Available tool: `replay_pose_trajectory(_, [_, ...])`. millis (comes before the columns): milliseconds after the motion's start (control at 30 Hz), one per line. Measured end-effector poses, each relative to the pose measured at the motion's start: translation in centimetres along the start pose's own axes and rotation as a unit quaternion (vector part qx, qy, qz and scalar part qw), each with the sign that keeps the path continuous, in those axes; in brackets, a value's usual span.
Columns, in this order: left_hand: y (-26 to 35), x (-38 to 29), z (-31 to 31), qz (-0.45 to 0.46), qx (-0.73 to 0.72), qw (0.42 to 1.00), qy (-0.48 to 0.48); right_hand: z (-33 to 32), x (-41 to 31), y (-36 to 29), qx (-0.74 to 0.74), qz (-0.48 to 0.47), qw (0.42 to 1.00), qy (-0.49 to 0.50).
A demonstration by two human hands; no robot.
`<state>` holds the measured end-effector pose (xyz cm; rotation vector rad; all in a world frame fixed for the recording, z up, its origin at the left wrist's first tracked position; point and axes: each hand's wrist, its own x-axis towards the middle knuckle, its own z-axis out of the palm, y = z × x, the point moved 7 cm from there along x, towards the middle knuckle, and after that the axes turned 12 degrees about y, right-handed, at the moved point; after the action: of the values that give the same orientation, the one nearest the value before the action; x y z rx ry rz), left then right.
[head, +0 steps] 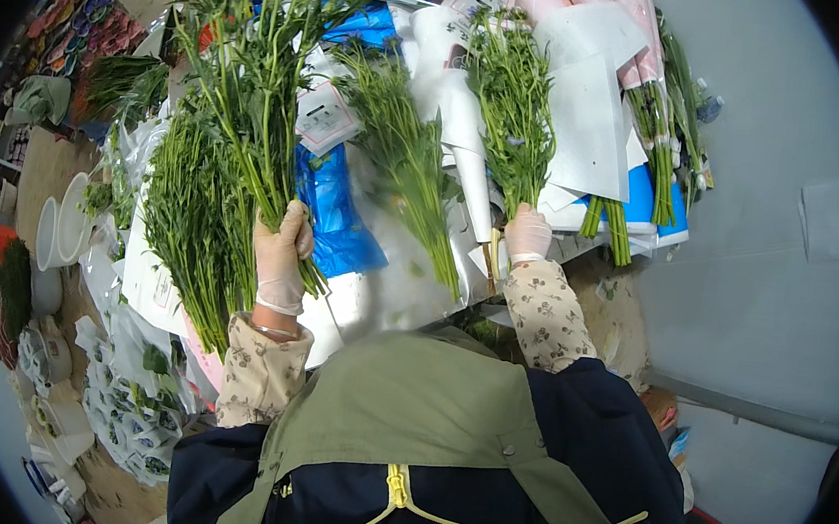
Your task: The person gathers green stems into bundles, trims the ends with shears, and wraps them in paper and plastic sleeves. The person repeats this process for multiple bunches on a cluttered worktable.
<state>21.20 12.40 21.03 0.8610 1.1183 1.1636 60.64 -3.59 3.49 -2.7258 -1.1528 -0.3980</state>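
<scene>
My left hand point(283, 257), in a thin translucent glove, is closed around the lower stems of a tall bunch of green flower stems point(256, 120). Its leafy tops fan out toward the far edge of the table. My right hand point(528, 233), gloved alike, grips the stem ends of a shorter leafy bunch with small buds point(511, 109). Between my hands lies a loose bunch of thin green stems point(416, 172), with bluish flower heads at its far end. A thick pile of stems point(195, 220) rests to the left, partly behind the bunch in my left hand.
Blue plastic sheeting point(337, 217) and a printed card point(327, 115) lie mid-table. White wrapping paper point(585, 119) and pink-wrapped bouquets point(642, 72) sit at the right. Sleeved blue flowers point(133, 416) and white buckets point(64, 220) stand on the floor left. A pale wall point(745, 305) bounds the right.
</scene>
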Motion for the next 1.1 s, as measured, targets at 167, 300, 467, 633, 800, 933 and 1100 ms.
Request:
replay_pose_trajectory(167, [0.1, -0.2, 0.1, -0.013, -0.014, 1.000, -0.005, -3.3, 2.2, 2.2, 0.161, 0.097, 0.980, 0.060])
replay_pose_trajectory(300, [-0.1, -0.4, 0.7, -0.033, -0.050, 0.998, -0.026, -7.2, 1.1, -0.4, 0.651, 0.301, 0.686, -0.124])
replay_pose_trajectory(467, [-0.8, -0.7, 2.2, -0.035, -0.082, 0.996, -0.030, -16.7, -0.8, -8.1, 0.793, 0.228, 0.545, -0.146])
replay_pose_trajectory(633, [-0.9, -0.9, 3.1, 0.016, -0.077, 0.997, -0.028, -21.5, -2.2, -13.1, 0.799, 0.095, 0.575, -0.146])
replay_pose_trajectory(800, [-2.1, -1.7, 3.5, -0.028, -0.088, 0.993, -0.074, -22.4, -4.4, -17.0, 0.777, 0.058, 0.595, -0.195])
replay_pose_trajectory(933, [-2.9, -3.1, 3.5, -0.005, -0.087, 0.992, -0.088, -22.0, -7.7, -21.2, 0.597, -0.093, 0.768, -0.213])
replay_pose_trajectory(1100, [-4.1, -3.7, 2.1, 0.030, -0.055, 0.996, -0.066, -21.3, -9.4, -23.2, 0.360, -0.226, 0.889, -0.169])
